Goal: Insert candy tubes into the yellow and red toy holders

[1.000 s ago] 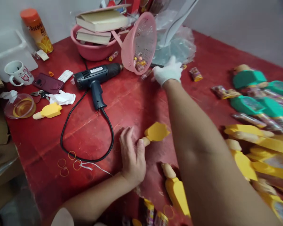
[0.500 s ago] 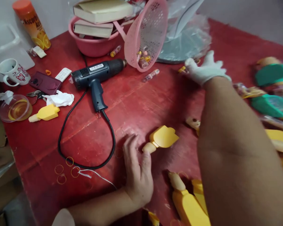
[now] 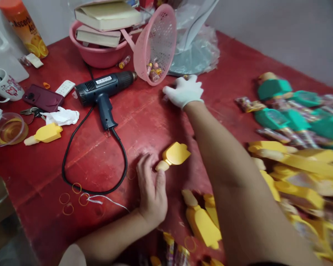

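Note:
My left hand [image 3: 152, 192], bare, rests on the red table with its thumb and fingers round the beige rounded end of a yellow hollow plastic piece [image 3: 177, 153]. The piece points away to the right, its scooped side up. My right hand [image 3: 185, 91], in a white glove, reaches far forward between the pink colander and the lamp-like stand, fingers and thumb spread low over the table. A small wrapped tube [image 3: 165, 98] shows partly under its thumb. Something small and yellowish [image 3: 185, 77] peeps out at its fingertips, mostly hidden.
A heat gun [image 3: 104, 88] lies left of centre, its cord looping forward. The tipped pink colander [image 3: 155, 44] holds small wrapped tubes. Green pieces [image 3: 274, 88] and a pile of yellow pieces [image 3: 299, 162] cover the right. Rubber bands [image 3: 68, 209] lie front left, near a mug [image 3: 5, 85].
My right hand has moved left, toward the wrapped tube in front of the colander. My left hand keeps its place at the yellow piece. The view has swung right.

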Action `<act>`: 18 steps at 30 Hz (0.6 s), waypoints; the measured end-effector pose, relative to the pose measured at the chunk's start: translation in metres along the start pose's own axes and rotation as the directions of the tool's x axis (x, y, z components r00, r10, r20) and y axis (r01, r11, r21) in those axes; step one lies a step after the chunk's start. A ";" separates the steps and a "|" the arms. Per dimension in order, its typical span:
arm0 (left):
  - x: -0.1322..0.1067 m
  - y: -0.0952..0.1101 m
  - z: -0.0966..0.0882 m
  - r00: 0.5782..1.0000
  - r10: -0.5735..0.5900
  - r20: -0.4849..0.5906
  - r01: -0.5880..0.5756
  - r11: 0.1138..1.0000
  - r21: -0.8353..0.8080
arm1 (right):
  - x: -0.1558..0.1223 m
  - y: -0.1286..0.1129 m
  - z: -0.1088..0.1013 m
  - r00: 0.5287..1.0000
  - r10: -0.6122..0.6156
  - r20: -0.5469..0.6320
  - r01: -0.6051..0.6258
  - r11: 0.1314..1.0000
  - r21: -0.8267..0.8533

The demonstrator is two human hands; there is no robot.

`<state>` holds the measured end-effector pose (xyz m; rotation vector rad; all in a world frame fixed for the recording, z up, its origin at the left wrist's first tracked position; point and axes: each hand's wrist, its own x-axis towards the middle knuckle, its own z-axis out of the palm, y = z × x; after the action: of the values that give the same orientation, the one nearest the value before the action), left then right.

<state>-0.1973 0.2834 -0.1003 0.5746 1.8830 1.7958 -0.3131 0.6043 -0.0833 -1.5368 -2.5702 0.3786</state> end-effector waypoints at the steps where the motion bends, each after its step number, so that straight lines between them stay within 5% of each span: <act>1: 0.001 0.000 0.000 1.000 0.009 0.002 -0.009 1.000 0.012 | -0.009 0.001 0.001 0.999 -0.027 -0.021 0.027 1.000 -0.001; 5: 0.004 -0.001 -0.001 0.997 0.077 0.030 -0.080 0.994 0.078 | -0.063 0.013 0.006 0.977 -0.206 -0.059 0.204 0.978 -0.033; 8: 0.006 -0.001 -0.001 0.995 0.097 0.032 -0.100 0.990 0.103 | -0.098 0.031 0.002 0.920 -0.390 0.046 0.392 0.918 -0.059; 11: 0.006 -0.002 0.000 0.994 0.104 0.032 -0.107 0.987 0.117 | -0.097 0.060 -0.015 0.865 -0.494 0.092 0.496 0.868 -0.002; 13: 0.005 -0.001 0.000 0.994 0.107 0.025 -0.109 0.987 0.118 | -0.074 0.087 -0.029 0.932 -0.363 -0.020 0.362 0.932 -0.023; 15: 0.004 -0.001 0.000 0.994 0.106 0.020 -0.108 0.987 0.116 | -0.044 0.114 -0.038 0.988 -0.070 -0.137 0.056 0.993 -0.108; 18: 0.003 0.000 0.001 0.994 0.103 0.024 -0.105 0.987 0.119 | -0.014 0.144 -0.039 0.966 0.223 -0.130 -0.248 0.943 -0.222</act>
<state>-0.1993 0.2861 -0.1001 0.7424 1.9918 1.7436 -0.1752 0.6633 -0.0856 -1.8993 -2.4295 0.0091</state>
